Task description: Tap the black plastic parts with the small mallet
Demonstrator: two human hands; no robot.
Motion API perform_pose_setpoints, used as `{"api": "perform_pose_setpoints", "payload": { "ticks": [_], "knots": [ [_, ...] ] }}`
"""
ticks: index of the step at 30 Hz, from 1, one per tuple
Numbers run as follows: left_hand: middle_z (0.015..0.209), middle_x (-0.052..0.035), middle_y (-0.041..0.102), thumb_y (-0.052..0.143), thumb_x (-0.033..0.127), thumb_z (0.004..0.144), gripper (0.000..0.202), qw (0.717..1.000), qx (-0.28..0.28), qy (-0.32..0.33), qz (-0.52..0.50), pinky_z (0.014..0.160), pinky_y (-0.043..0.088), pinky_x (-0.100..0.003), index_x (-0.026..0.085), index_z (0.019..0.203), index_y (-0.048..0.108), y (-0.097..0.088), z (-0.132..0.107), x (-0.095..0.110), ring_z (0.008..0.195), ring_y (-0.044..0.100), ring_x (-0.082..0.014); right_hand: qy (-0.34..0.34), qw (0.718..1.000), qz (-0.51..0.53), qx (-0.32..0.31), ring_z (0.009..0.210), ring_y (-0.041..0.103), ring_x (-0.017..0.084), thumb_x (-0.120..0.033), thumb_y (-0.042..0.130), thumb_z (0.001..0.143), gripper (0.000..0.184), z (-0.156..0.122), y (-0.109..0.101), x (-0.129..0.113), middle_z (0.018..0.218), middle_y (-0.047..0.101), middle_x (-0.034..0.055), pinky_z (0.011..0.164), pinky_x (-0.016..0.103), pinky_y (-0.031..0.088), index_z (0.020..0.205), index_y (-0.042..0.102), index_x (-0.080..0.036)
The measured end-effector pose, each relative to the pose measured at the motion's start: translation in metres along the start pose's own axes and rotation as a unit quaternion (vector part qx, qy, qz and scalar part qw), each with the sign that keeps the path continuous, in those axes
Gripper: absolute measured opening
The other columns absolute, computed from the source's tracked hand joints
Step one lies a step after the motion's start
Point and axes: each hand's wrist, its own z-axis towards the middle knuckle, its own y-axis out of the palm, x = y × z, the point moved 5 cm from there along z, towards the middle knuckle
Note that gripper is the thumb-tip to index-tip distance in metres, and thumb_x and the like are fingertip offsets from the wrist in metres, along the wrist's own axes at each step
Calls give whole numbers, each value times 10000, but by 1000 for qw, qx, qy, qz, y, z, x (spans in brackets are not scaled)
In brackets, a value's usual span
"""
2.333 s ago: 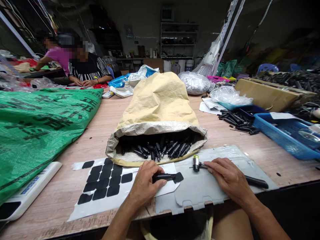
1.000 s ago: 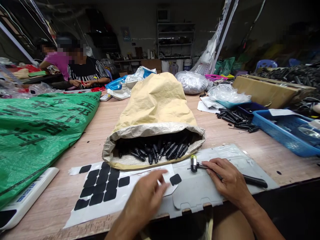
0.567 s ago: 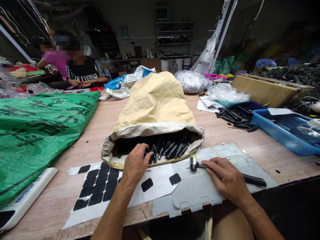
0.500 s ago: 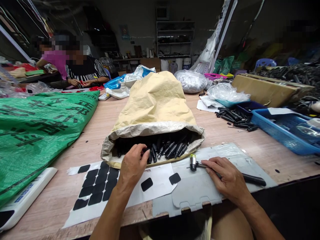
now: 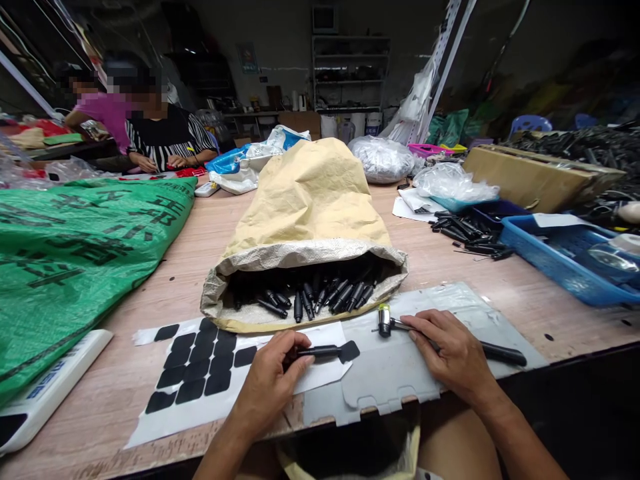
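Observation:
My left hand (image 5: 273,379) is closed on a black cylindrical part (image 5: 320,351), lying flat with its tip against a black square pad (image 5: 349,351) on the white backing sheet (image 5: 310,380). My right hand (image 5: 447,357) rests on a small hammer (image 5: 384,320) with a black handle (image 5: 503,353), fingers over the shaft, on a grey plastic sheet (image 5: 400,373). Just beyond lies an open tan sack (image 5: 310,200) with several black parts (image 5: 320,297) in its mouth.
Several black pads (image 5: 200,363) sit on the sheet at left. A green woven bag (image 5: 75,247) and a white device (image 5: 45,393) lie left. Blue trays (image 5: 560,263) and loose black parts (image 5: 467,237) are right. Two people sit at the far left (image 5: 150,127).
My left hand went to the sack's mouth, took a black part and brought it back to the white sheet against a pad. The right hand stayed on the hammer.

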Motion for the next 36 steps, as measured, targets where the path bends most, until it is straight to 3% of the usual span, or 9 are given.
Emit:
{"api": "perform_pose_setpoints", "payload": {
  "ticks": [5, 9, 17, 21, 28, 36],
  "knots": [
    [979, -25, 656, 737, 221, 816, 182, 999, -26, 22, 37, 871, 468, -356, 233, 985, 670, 9, 7, 10, 979, 583, -232, 5, 1000, -11, -3, 940, 620, 213, -226, 574, 959, 281, 0, 0, 1, 1015, 688, 48, 859, 376, 505, 1209, 699, -262],
    [965, -32, 648, 710, 217, 847, 94, 998, -38, 30, 46, 891, 449, -380, 231, 937, 690, 16, 14, 10, 1002, 558, -246, -1, 1000, -21, -16, 929, 629, 211, -258, 568, 971, 301, 0, 2, 1, 1032, 696, 49, 847, 370, 511, 1246, 691, -275],
    [958, -41, 639, 689, 232, 877, 107, 998, -26, 39, 50, 873, 433, -386, 221, 983, 685, 15, 14, 7, 979, 537, -249, -24, 999, -30, -12, 869, 620, 191, -195, 536, 987, 319, 5, 2, -3, 972, 693, 47, 807, 346, 512, 1262, 686, -255],
    [949, -40, 637, 683, 231, 882, 102, 998, -24, 43, 49, 871, 429, -383, 224, 984, 689, 16, 14, 5, 973, 536, -248, 5, 1000, 3, 6, 931, 644, 201, -183, 523, 993, 347, 5, -6, -12, 1002, 695, 54, 824, 341, 536, 1306, 650, -260],
    [945, -36, 641, 702, 220, 847, 121, 998, -16, 33, 41, 869, 429, -374, 225, 968, 692, 16, 16, 3, 978, 541, -248, 64, 986, 155, 22, 1008, 683, 197, -179, 522, 996, 382, 9, -12, -51, 1087, 706, 70, 874, 326, 583, 1351, 617, -284],
    [903, -27, 634, 729, 186, 807, 101, 999, -13, 25, 23, 867, 420, -364, 223, 898, 706, 17, 17, 3, 956, 537, -243, 3, 977, 214, -16, 887, 654, 176, -77, 456, 980, 475, 30, 0, -115, 950, 675, 59, 772, 313, 580, 1367, 620, -300]
  ]
}}
